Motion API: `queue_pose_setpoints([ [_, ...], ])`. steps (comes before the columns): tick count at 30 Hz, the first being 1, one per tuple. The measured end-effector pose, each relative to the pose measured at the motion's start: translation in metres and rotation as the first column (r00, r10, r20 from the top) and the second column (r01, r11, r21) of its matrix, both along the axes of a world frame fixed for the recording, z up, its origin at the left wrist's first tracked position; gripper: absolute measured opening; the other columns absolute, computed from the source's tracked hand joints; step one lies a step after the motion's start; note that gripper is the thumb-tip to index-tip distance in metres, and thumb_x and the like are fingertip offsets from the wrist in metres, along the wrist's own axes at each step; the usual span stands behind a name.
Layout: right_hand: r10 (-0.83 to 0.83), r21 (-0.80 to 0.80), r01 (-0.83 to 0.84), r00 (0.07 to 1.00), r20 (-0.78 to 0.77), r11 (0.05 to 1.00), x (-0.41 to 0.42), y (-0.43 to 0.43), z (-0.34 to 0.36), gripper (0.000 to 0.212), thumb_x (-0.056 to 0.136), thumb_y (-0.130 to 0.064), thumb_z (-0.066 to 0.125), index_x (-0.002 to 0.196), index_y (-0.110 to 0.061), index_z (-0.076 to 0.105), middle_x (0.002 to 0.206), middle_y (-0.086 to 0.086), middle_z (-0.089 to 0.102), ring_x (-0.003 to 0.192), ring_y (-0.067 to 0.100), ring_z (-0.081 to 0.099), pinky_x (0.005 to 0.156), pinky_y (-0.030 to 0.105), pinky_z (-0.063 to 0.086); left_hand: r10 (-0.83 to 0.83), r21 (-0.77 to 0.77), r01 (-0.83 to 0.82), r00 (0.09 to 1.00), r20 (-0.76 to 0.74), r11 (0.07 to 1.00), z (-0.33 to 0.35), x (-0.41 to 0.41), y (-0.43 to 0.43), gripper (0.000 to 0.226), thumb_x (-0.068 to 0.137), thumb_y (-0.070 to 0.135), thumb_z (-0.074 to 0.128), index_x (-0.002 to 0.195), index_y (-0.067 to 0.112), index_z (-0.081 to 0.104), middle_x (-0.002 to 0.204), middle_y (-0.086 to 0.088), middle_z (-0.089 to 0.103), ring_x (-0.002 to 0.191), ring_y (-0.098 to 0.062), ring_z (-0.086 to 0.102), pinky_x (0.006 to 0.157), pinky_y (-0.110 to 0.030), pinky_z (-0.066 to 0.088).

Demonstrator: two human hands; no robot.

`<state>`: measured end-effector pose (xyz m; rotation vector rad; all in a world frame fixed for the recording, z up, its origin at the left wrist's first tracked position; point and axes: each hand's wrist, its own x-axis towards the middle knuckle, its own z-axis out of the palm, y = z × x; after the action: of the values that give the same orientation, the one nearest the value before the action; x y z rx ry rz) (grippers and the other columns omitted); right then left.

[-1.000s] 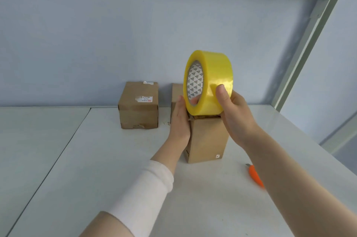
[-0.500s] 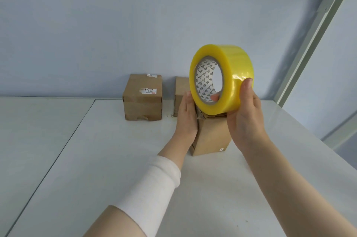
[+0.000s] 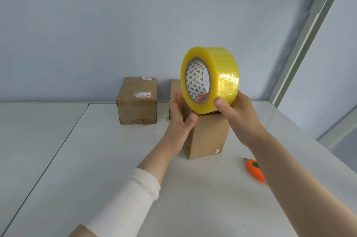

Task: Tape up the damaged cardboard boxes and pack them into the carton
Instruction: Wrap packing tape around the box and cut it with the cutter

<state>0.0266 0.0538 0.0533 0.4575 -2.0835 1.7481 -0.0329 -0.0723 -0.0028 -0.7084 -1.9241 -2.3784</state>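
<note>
a labelled box (image 3: 137, 101) stands at the back edge of the surface (image 3: 116, 159), against the blue wall. just to its right a third box (image 3: 174, 89) shows only as a narrow strip, since the left hand (image 3: 179, 118) and the tape roll (image 3: 210, 80) cover the rest. an orange cutter (image 3: 255, 171) lies towards the right edge of the surface, partly hidden by the right forearm. a metal post (image 3: 309, 29) slants up past the back right corner.

the near box (image 3: 208, 136) stands upright around the middle of the surface. the right hand (image 3: 237, 113) holds the yellow tape roll on edge just above the box's top, the thumb on the outer band and the fingers (image 3: 201, 98) hooked through the core, grasping it. the roll hides the box's top face. the left hand, in a white sleeve (image 3: 123, 198), is at the box's upper left edge with its fingers released and spread; it is blurred, so contact cannot be told.

half a second ago the left palm lay flat on the box's left side; now it has come off to the left. the roll stays over the box, turned a little more towards the camera.
</note>
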Motion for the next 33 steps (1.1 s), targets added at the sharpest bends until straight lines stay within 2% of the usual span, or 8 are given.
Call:
queue_pose_setpoints([
  [3,0.000,-0.025,0.000,1.000,-0.002,1.000,0.000,-0.004,0.001,0.019,0.076,-0.027,0.060,0.095,-0.029,0.061,0.084,-0.021,0.072,0.086,-0.001,0.067,0.071,0.013,0.050,0.008,-0.205,-0.046,0.984,-0.178,0.978,-0.012,0.002,-0.005,0.094,0.055,0.059,0.078,0.131,0.045,0.024,0.138,0.024,0.036,0.132,-0.001,0.036,0.108,-0.026,0.038],
  [5,-0.014,-0.018,0.013,1.000,-0.011,1.000,0.003,-0.008,0.004,0.016,0.076,-0.027,0.060,0.092,-0.028,0.062,0.084,-0.020,0.072,0.087,0.000,0.067,0.073,0.015,0.051,0.044,-0.200,-0.074,0.987,-0.153,0.977,-0.015,0.001,-0.007,0.083,0.059,0.049,0.075,0.128,0.045,0.029,0.135,0.020,0.042,0.129,-0.002,0.040,0.107,-0.028,0.040],
  [8,-0.067,-0.042,0.064,0.996,-0.059,0.997,0.014,-0.012,0.012,0.013,0.078,-0.035,0.062,0.089,-0.028,0.062,0.081,-0.019,0.072,0.081,-0.002,0.067,0.070,0.015,0.052,0.023,-0.225,-0.053,0.991,-0.133,0.973,-0.011,-0.001,-0.008,0.091,0.057,0.050,0.075,0.133,0.036,0.026,0.138,0.006,0.041,0.129,-0.006,0.041,0.107,-0.034,0.039],
  [12,-0.136,-0.161,0.124,0.989,-0.064,0.979,0.038,-0.011,0.019,0.039,0.065,-0.074,0.059,0.076,-0.037,0.070,0.073,-0.014,0.071,0.072,0.002,0.068,0.062,0.017,0.053,-0.018,-0.251,-0.008,0.995,-0.103,0.968,-0.011,0.001,-0.009,0.106,0.055,0.047,0.080,0.141,0.022,0.023,0.140,0.001,0.039,0.130,-0.010,0.041,0.107,-0.039,0.041],
  [21,-0.324,-0.279,0.322,0.945,0.040,0.905,0.077,-0.009,0.002,0.047,0.061,-0.065,0.054,0.056,-0.020,0.065,0.052,-0.010,0.065,0.048,0.000,0.059,0.045,0.013,0.046,-0.019,-0.266,0.013,1.000,-0.019,0.964,-0.013,0.000,-0.008,0.116,0.051,0.045,0.083,0.145,0.034,0.015,0.145,0.003,0.036,0.132,-0.008,0.039,0.110,-0.039,0.036],
  [27,-0.386,-0.198,0.378,0.922,-0.005,0.905,0.085,-0.017,-0.003,0.037,0.061,-0.060,0.049,0.059,-0.023,0.054,0.046,-0.015,0.057,0.044,-0.004,0.050,0.044,0.007,0.040,-0.062,-0.343,0.026,0.994,-0.094,0.939,-0.018,0.003,-0.019,0.127,0.065,0.026,0.085,0.147,0.033,-0.012,0.150,0.008,0.026,0.128,0.011,0.034,0.095,-0.002,0.030],
  [30,-0.379,-0.234,0.377,0.924,0.039,0.896,0.084,-0.017,0.008,0.043,0.057,-0.064,0.050,0.051,-0.023,0.063,0.046,-0.013,0.059,0.044,-0.003,0.054,0.044,0.011,0.044,-0.027,-0.286,-0.031,0.980,-0.196,0.958,-0.006,0.013,-0.020,0.106,0.068,0.012,0.082,0.143,0.036,0.011,0.128,0.005,0.042,0.111,0.008,0.049,0.090,-0.006,0.039],
  [33,-0.341,-0.221,0.341,0.939,0.037,0.914,0.084,-0.013,0.032,0.039,0.055,-0.071,0.052,0.054,-0.036,0.069,0.049,-0.006,0.063,0.048,0.005,0.060,0.048,0.021,0.050,0.029,-0.222,-0.069,0.983,-0.181,0.973,0.002,0.036,-0.017,0.065,0.071,0.030,0.076,0.124,0.045,0.041,0.126,0.005,0.047,0.121,-0.011,0.046,0.101,-0.032,0.044],
])
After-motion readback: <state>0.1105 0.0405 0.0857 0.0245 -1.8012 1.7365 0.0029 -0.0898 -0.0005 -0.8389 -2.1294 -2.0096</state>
